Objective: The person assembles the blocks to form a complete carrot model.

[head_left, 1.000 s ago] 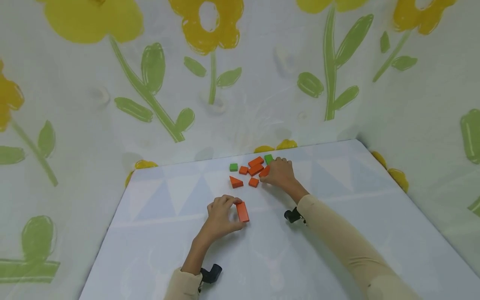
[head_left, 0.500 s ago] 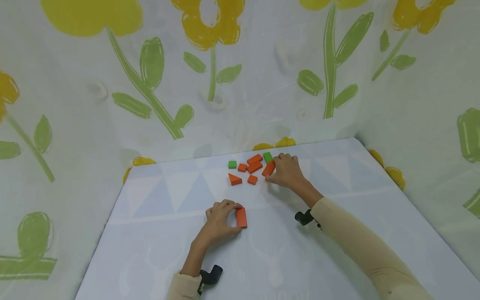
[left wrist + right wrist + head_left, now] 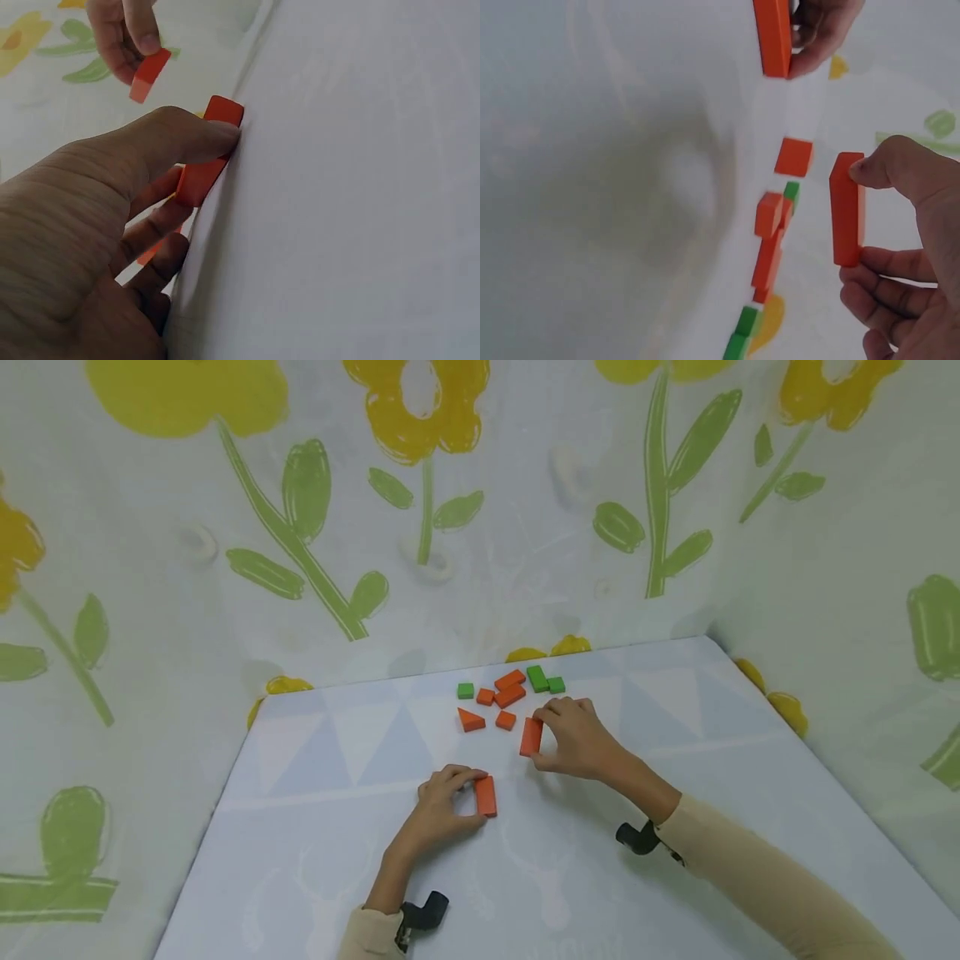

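My left hand (image 3: pixel 438 806) pinches an orange rectangular block (image 3: pixel 486 797) by its two ends, thumb at the near end. In the left wrist view that block (image 3: pixel 202 176) is at the table surface. Farther right, my right hand (image 3: pixel 579 739) pinches a second orange rectangular block (image 3: pixel 531 737) between thumb and fingertips; in the right wrist view this block (image 3: pixel 847 210) is held up off the table. Just beyond the hands lie an orange triangular block (image 3: pixel 471 720) and a small orange square block (image 3: pixel 506 720).
Behind these lie two orange rectangular blocks (image 3: pixel 510 695) touching, a small orange block (image 3: pixel 485 697), a small green block (image 3: pixel 466 691) and two green blocks (image 3: pixel 537 678) at the right. The white patterned table (image 3: pixel 315 860) meets a flower-printed curtain (image 3: pixel 510 577) at its back edge.
My right hand has taken its orange block from beside the green blocks and brought it nearer, uncovering a small green block. The left hand, with its block, has moved slightly nearer.
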{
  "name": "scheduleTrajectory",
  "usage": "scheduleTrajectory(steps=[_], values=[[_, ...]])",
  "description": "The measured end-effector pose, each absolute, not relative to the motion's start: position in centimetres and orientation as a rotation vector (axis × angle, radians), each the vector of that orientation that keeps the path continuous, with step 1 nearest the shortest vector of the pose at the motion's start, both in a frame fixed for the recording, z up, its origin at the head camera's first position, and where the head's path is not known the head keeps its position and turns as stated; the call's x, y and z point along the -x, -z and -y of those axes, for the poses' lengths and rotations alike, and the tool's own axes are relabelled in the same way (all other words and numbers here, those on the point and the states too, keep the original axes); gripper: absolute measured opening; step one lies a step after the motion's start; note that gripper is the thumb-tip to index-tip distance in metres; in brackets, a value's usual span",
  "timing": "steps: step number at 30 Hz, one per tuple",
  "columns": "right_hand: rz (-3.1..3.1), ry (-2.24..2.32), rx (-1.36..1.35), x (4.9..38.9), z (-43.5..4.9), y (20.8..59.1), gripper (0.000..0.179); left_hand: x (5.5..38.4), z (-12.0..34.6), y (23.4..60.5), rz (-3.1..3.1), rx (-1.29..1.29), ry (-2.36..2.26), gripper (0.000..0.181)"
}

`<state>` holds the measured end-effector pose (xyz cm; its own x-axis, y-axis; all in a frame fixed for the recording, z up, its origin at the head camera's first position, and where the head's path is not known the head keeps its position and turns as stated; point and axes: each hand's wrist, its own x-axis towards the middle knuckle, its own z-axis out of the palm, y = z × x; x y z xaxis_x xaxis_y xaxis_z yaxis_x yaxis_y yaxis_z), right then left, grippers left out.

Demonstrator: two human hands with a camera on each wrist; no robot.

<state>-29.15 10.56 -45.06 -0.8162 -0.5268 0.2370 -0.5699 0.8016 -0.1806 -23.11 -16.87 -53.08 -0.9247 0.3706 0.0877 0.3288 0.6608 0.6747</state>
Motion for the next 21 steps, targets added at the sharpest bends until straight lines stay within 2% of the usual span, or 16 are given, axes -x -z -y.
scheduleTrajectory(steps=[7,21], values=[[2.816,-0.441,-0.986,26.8,-9.4,45.7,0.054,23.0,17.5,53.3,-2.781,-0.654,-1.161,0.063],[2.89,-0.401,-1.131,25.6,-7.4,47.9,0.056,23.3,18.1,53.8,-2.773,-0.832,-1.262,0.044]])
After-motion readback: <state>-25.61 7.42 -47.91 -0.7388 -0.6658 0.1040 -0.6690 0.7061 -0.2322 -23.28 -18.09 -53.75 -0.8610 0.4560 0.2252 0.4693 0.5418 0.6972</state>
